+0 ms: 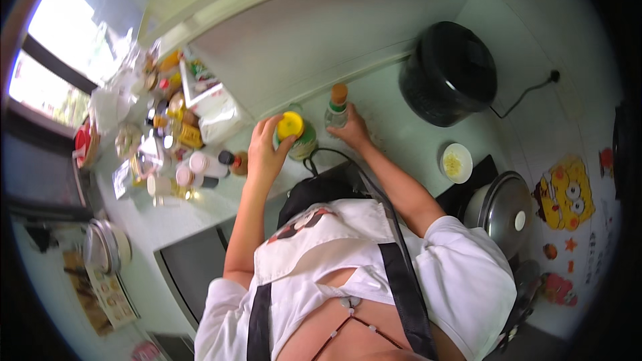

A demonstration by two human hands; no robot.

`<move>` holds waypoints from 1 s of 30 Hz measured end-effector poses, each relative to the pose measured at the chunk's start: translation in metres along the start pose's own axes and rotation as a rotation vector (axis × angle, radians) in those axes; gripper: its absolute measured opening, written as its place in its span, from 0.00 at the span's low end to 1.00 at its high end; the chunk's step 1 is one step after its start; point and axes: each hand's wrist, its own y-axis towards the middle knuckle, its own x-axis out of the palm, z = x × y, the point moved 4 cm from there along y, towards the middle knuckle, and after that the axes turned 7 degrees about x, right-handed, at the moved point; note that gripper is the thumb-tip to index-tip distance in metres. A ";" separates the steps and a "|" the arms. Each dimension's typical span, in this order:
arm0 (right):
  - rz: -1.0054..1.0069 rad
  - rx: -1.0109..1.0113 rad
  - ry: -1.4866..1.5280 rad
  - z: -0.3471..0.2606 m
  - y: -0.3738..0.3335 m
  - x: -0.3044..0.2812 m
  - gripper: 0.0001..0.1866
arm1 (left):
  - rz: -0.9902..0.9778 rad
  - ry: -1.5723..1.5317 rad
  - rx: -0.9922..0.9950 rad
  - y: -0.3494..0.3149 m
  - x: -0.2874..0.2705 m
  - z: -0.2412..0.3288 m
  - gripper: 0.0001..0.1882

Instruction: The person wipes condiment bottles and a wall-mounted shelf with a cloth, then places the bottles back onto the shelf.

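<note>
At the middle of the counter my left hand (269, 144) curls its fingers and thumb about the yellow cap of a green-labelled bottle (291, 126). Just to the right, my right hand (352, 131) grips a clear bottle (335, 117) with a green band and an orange-brown cap. Both bottles stand upright on the white counter, a short gap apart. My right fingers are partly hidden by the hand itself.
Crowded at the left are several seasoning bottles (190, 137); a dark-capped bottle (234, 160) stands near my left wrist. A black rice cooker (449, 73) stands at the back right. Nearer are a white bowl (465, 154) holding pale chopped bits and a lidded pot (505, 210).
</note>
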 end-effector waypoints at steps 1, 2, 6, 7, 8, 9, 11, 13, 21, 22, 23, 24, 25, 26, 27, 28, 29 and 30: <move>0.018 -0.010 -0.004 -0.001 -0.001 -0.002 0.42 | 0.026 0.003 0.002 -0.001 0.000 0.000 0.25; 0.038 0.007 -0.004 -0.001 -0.003 -0.003 0.42 | 0.010 0.024 0.018 -0.001 -0.003 0.001 0.25; 0.091 0.012 -0.005 -0.017 -0.005 -0.031 0.40 | -0.009 0.041 0.063 0.005 -0.010 0.008 0.24; 0.088 0.000 0.000 -0.026 -0.008 -0.038 0.40 | 0.002 0.032 0.070 0.008 -0.012 0.013 0.24; 0.125 -0.055 0.004 -0.036 -0.010 -0.049 0.39 | 0.013 0.024 0.076 0.012 -0.014 0.017 0.24; 0.158 -0.110 0.005 -0.047 -0.011 -0.063 0.39 | 0.025 0.014 0.080 0.014 -0.016 0.021 0.23; 0.191 -0.203 0.078 -0.066 -0.012 -0.090 0.38 | 0.055 -0.004 0.150 0.022 -0.021 0.033 0.20; 0.190 -0.277 0.224 -0.087 -0.015 -0.117 0.38 | 0.089 -0.052 0.195 0.030 -0.025 0.047 0.19; 0.353 -0.375 0.444 -0.186 -0.020 -0.213 0.41 | 0.239 -0.018 0.575 0.077 -0.052 0.126 0.14; 0.378 -0.407 0.437 -0.197 -0.020 -0.225 0.41 | 0.282 0.009 0.629 0.086 -0.058 0.136 0.13; 0.423 -0.434 0.419 -0.206 -0.019 -0.236 0.42 | 0.326 0.053 0.676 0.094 -0.065 0.145 0.13; 0.430 -0.452 0.423 -0.214 -0.017 -0.246 0.42 | 0.374 0.100 0.722 0.101 -0.072 0.155 0.13; 0.439 -0.467 0.424 -0.223 -0.016 -0.257 0.42 | 0.420 0.145 0.768 0.108 -0.076 0.163 0.12; 0.450 -0.521 0.416 -0.238 -0.018 -0.266 0.42 | 0.445 0.175 0.791 0.116 -0.079 0.168 0.12; 0.468 -0.544 0.421 -0.248 -0.017 -0.276 0.41 | 0.452 0.187 0.807 0.123 -0.081 0.173 0.12; 0.483 -0.567 0.427 -0.257 -0.014 -0.286 0.41 | 0.459 0.201 0.823 0.129 -0.083 0.180 0.13; 0.498 -0.591 0.434 -0.267 -0.012 -0.294 0.40 | 0.467 0.216 0.837 0.134 -0.086 0.186 0.13; 0.505 -0.618 0.473 -0.278 -0.012 -0.300 0.40 | 0.472 0.253 0.847 0.138 -0.087 0.189 0.14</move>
